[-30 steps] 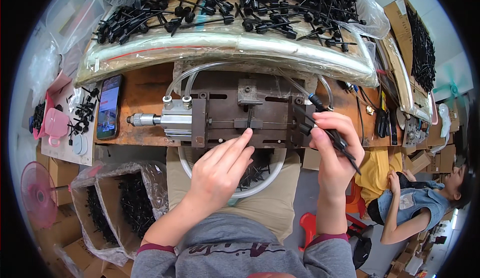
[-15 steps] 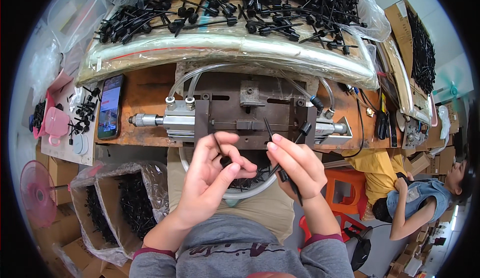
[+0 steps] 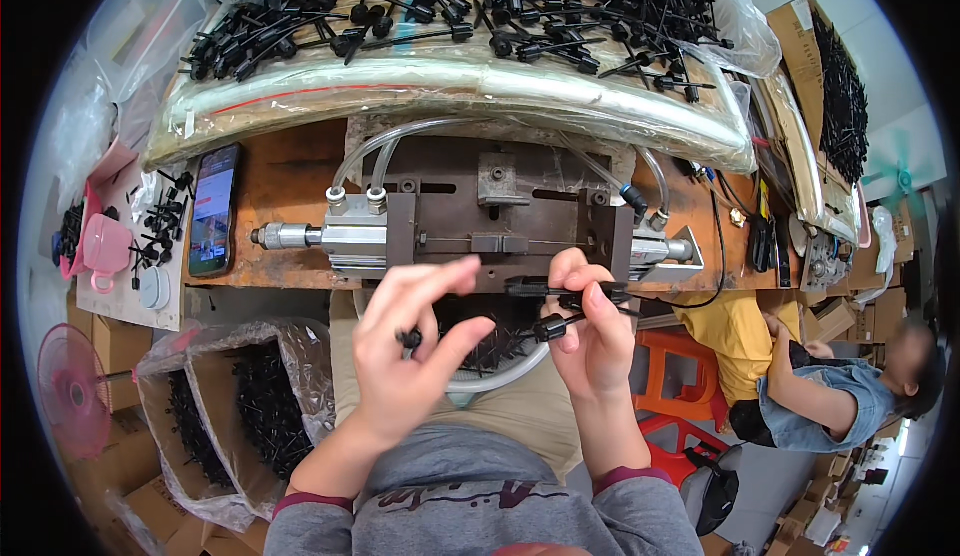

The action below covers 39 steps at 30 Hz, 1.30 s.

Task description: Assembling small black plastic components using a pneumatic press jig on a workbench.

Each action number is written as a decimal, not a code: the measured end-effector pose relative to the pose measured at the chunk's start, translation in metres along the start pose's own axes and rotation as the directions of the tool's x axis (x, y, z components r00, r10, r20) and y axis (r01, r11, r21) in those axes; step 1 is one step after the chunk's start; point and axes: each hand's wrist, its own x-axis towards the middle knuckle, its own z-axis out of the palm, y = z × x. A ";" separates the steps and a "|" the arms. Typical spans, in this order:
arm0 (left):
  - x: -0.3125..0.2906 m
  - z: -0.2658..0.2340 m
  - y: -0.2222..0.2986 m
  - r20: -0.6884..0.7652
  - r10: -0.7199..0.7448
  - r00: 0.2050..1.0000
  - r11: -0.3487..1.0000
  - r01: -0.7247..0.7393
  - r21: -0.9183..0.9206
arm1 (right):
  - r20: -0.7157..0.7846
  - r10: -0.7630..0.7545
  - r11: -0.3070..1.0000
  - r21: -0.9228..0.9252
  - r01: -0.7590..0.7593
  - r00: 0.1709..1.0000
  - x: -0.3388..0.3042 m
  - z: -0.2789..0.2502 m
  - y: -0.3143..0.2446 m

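Observation:
My left hand (image 3: 405,341) has thumb and forefinger spread apart, while its other fingers curl round a black knobbed rod; only the knob (image 3: 409,339) shows. To its right, my right hand (image 3: 592,336) pinches several black knobbed rods (image 3: 550,328) between thumb and fingers, their thick ends pointing left. Both hands are over the near edge of a dark metal fixture (image 3: 455,268). A small grey block (image 3: 499,244) sits at the fixture's middle, and a silver air cylinder (image 3: 357,239) is fixed at its left end.
Beyond the fixture, a plastic-covered tray (image 3: 440,99) bears heaps of black knobbed rods. A phone (image 3: 214,211) lies left on the bench. Lower left stand lined boxes (image 3: 205,366) of black parts, near a pink fan (image 3: 75,391). At right, a person (image 3: 825,391) sits near an orange stool (image 3: 668,371).
The rods in my right hand have swung from upright to roughly level, thick ends to the left. My left hand has lifted slightly, its forefinger reaching out toward the right.

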 end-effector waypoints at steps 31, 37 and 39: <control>0.001 0.021 -0.018 0.353 0.239 0.904 0.625 -0.422 0.656 | 0.142 -0.642 0.192 -0.922 0.337 0.754 -0.025 0.000 -0.019; 0.006 0.022 -0.017 0.340 0.226 0.913 0.664 -0.400 0.632 | 0.429 -0.625 -0.214 -0.897 0.386 0.652 -0.023 0.000 -0.018; 0.007 0.022 -0.017 0.333 0.219 0.917 0.679 -0.389 0.623 | 0.483 -0.604 -0.284 -0.874 0.395 0.634 -0.023 -0.001 -0.016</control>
